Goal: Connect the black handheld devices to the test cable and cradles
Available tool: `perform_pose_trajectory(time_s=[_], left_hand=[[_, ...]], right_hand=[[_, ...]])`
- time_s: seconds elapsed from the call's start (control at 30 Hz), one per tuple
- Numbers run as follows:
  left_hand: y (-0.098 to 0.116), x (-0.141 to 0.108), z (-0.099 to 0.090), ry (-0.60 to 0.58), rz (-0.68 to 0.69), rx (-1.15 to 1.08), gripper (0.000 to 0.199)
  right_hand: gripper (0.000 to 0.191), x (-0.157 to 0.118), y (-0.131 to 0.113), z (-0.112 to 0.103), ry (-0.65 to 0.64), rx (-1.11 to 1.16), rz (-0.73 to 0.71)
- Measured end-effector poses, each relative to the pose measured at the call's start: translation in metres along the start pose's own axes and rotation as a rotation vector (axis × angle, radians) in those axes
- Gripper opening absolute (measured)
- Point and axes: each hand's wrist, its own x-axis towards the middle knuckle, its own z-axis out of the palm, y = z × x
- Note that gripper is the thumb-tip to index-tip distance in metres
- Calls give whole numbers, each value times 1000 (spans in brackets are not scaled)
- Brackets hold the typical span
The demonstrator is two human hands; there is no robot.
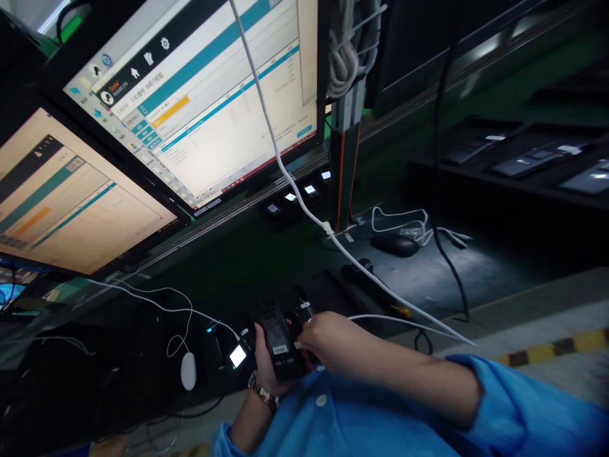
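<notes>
left hand (267,371): wrapped round a black device (275,333)
right hand (326,333): fingers bunched beside it, kinda dark, can't tell if gripping anything

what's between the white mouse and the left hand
In the head view, a small lit-screen device lies between the white mouse and left hand.

Towards seven o'clock I make out a handheld device (273,330) in dark, smooth plastic, slightly glossy across the front, with a white label (280,350) that looks like paper; at five o'clock the blue shirt (366,412) is matt, softly creased cloth. On my feed the black mouse (398,245) at three o'clock reads as smooth plastic; the post (349,111) at one o'clock seems satin metal; the long white cable (266,114), towards eleven, has a smooth plastic sheath.
</notes>
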Motion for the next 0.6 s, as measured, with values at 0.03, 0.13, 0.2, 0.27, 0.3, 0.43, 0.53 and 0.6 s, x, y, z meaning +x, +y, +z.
perform_pose_trajectory(time_s=[0.03,0.13,0.2,0.27,0.3,0.43,0.53,0.6], left_hand=[[0,0,-1,-5,-13,5,65],[-2,2,0,-3,-27,44,66],[-3,4,1,4,-11,78,67],[-4,9,2,10,17,110,67],[-6,14,2,18,24,126,68],[-14,42,-2,46,7,202,75],[-23,64,-5,-56,33,251,67],[-27,74,-9,-211,0,295,69]], right_hand=[[26,-1,2,1,21,54,-40],[29,-5,8,9,91,161,-100],[27,-6,13,15,141,174,-92],[26,-6,21,21,160,168,-88],[26,-4,26,23,159,163,-90],[27,4,56,35,126,132,32],[34,15,73,53,173,159,237],[72,24,81,70,203,261,338]])
